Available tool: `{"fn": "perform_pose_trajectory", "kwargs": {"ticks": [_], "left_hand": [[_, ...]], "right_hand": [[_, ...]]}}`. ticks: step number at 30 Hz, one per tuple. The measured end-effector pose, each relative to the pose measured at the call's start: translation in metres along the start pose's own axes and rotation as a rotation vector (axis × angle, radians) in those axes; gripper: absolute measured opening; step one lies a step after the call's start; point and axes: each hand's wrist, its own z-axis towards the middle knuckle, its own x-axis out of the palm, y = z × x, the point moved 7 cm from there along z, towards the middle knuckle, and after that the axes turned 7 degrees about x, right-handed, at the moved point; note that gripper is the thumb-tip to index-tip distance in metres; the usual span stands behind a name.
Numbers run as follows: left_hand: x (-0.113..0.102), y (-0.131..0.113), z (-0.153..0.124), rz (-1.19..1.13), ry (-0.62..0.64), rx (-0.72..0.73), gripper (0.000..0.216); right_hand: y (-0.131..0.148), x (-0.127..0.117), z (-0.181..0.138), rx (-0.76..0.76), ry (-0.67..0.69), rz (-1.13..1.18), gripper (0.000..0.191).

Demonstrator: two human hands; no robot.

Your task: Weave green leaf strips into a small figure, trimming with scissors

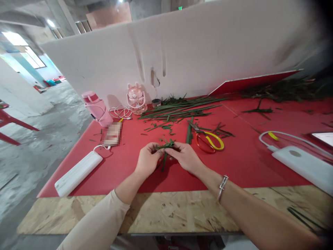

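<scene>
A small bundle of folded green leaf strips (166,145) is being gripped from both ends by the left hand (147,160) and the right hand (185,158), just above the red table cover (125,165). Its ends are being hidden by the fingers. Red-and-yellow scissors (209,140) are lying just beside the right hand

The left hand (147,162) and right hand (186,158) half-hide the leaf weave (168,144) (pixelated object (112,134) unreadable).
</scene>
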Motion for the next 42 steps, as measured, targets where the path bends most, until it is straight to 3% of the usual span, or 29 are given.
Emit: {"fn": "perform_pose_trajectory", "kwargs": {"ticks": [3, 7, 10, 12, 16, 18, 21, 24, 27, 32, 36, 39, 42], "left_hand": [[-0.001, 0.004, 0.001, -0.066, 0.057, -0.116, 0.024], [-0.007, -0.009, 0.001, -0.064, 0.041, -0.051, 0.028], [-0.007, -0.016, -0.001, -0.187, 0.029, -0.055, 0.029], [-0.003, -0.015, -0.003, -0.31, 0.049, -0.113, 0.03], [0.001, -0.005, -0.005, -0.519, 0.034, -0.216, 0.035], [0.001, 0.0, -0.005, -0.52, -0.004, -0.201, 0.036], [-0.005, -0.003, -0.004, -0.318, -0.088, -0.029, 0.028], [-0.011, -0.017, -0.01, -0.037, -0.203, 0.208, 0.02], [-0.013, -0.03, -0.019, 0.103, -0.266, 0.343, 0.017], [-0.01, -0.032, -0.022, -0.112, -0.178, 0.338, 0.02], [-0.005, -0.012, -0.016, -0.35, -0.114, 0.139, 0.024], [0.016, 0.001, -0.014, -0.479, 0.112, -0.056, 0.025], [0.028, 0.001, -0.014, -0.559, 0.276, -0.105, 0.024]], "right_hand": [[0.015, -0.001, -0.003, -0.214, -0.014, -0.214, 0.014], [0.036, 0.001, -0.016, -0.537, -0.048, -0.444, 0.015], [0.044, 0.001, -0.026, -0.628, -0.091, -0.477, 0.02], [0.044, 0.001, -0.029, -0.583, -0.093, -0.429, 0.02], [0.036, 0.001, -0.022, -0.326, -0.08, -0.256, 0.031], [0.03, 0.004, -0.017, -0.215, -0.027, -0.193, 0.028], [0.023, 0.008, -0.011, -0.105, 0.037, -0.096, 0.019], [0.012, 0.011, -0.01, 0.023, 0.095, 0.019, 0.024], [0.003, 0.02, -0.013, 0.163, 0.209, 0.196, 0.028], [0.001, 0.027, -0.015, 0.207, 0.274, 0.524, 0.026], [0.003, 0.031, -0.017, 0.234, 0.399, 0.589, 0.023], [0.004, 0.034, -0.019, 0.234, 0.461, 0.579, 0.024], [0.002, 0.035, -0.019, 0.235, 0.46, 0.532, 0.025]]}}
